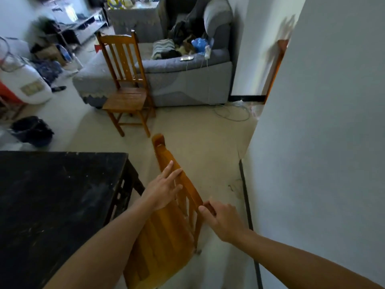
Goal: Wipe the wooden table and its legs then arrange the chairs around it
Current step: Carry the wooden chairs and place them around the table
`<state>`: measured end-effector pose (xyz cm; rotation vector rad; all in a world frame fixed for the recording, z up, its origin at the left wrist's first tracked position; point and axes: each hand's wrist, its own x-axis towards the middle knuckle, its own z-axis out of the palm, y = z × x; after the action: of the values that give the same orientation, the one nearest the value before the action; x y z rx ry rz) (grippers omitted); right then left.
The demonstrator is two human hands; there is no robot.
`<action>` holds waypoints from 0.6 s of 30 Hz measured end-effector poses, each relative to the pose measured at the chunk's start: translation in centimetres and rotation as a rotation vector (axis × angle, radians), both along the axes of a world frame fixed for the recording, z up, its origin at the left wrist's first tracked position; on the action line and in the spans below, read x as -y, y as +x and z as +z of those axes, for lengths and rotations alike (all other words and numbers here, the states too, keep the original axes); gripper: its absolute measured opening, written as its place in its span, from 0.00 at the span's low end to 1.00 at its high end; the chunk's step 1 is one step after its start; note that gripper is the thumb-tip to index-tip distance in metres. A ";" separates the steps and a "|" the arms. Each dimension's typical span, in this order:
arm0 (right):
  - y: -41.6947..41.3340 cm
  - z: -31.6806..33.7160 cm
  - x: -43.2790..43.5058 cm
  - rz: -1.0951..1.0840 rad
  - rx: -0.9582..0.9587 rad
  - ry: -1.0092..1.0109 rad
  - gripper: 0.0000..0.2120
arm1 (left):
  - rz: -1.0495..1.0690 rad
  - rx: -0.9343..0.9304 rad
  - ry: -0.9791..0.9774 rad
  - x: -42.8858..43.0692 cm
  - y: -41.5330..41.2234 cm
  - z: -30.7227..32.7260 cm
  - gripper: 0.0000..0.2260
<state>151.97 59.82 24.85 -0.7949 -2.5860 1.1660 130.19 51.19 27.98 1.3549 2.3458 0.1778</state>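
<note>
A dark wooden table [58, 195] fills the lower left. Right beside its corner stands an orange wooden chair [164, 232], its backrest top rail running away from me. My left hand [163, 187] lies on that top rail with straight fingers. My right hand [223, 219] is at the near end of the rail, its thumb and fingers curled around the post. A second orange wooden chair [125, 84] stands farther off in front of the sofa, turned away from the table.
A grey sofa [187, 80] with clothes and a phone on it is behind the far chair. A white wall [323, 142] rises close on the right. A dark bucket [31, 130] sits on the floor at left, cables [233, 113] lie near the wall.
</note>
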 end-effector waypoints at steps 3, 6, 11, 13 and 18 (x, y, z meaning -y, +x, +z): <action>0.9 0.2 -1.8 0.114 0.016 -0.104 0.29 | 0.115 0.122 0.056 0.5 2.6 -1.3 0.29; -1.5 1.6 -4.6 0.212 0.044 -0.117 0.27 | 0.223 0.195 0.186 -0.2 3.1 -1.7 0.27; -10.1 5.3 -11.4 0.104 -0.027 0.235 0.19 | 0.448 0.269 0.232 -2.6 4.4 -1.7 0.34; -13.7 6.6 -12.9 0.200 -0.018 0.386 0.18 | 0.479 0.266 0.178 -3.2 5.1 -2.2 0.40; -20.9 6.4 -13.4 0.535 0.005 0.633 0.19 | 0.571 0.291 0.088 -4.2 5.5 -2.9 0.44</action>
<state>131.05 73.22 31.30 0.0311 -2.9855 0.3523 135.71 55.35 25.09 0.6037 2.4225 0.6062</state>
